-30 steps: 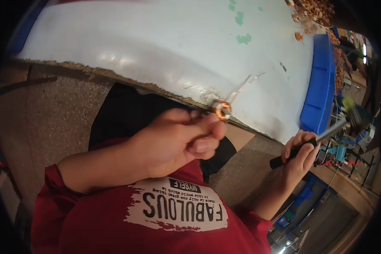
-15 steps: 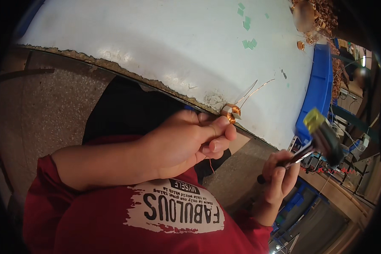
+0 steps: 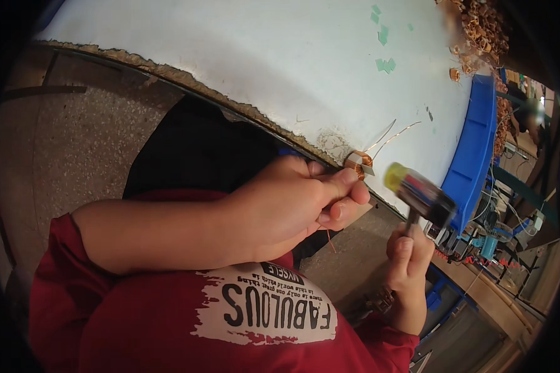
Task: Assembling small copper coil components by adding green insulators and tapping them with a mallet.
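At the worn front edge of the white table (image 3: 242, 74), my left hand (image 3: 311, 196) pinches a small toroidal coil (image 3: 359, 164) wound with copper wire. A pale flat piece shows in the coil's middle, and two wire leads (image 3: 389, 137) stick out over the tabletop. A thin reddish wire hangs below my left fingers. My right hand (image 3: 410, 255) is closed round the handle of a mallet (image 3: 420, 196) with a yellow face and a dark opposite end. The mallet's head is raised to the right of the coil, apart from it and slightly blurred.
Green scraps (image 3: 384, 65) lie on the far part of the table. A blue tray (image 3: 473, 152) stands along its right side. Beyond is a heap of copper-coloured coils (image 3: 479, 31). Cables and equipment (image 3: 491, 239) fill the right background, and speckled floor (image 3: 106, 133) shows below left.
My right hand has swung the mallet left, bringing its yellow face closer to the coil. My left hand still holds the coil at the table edge. The whole view has shifted slightly.
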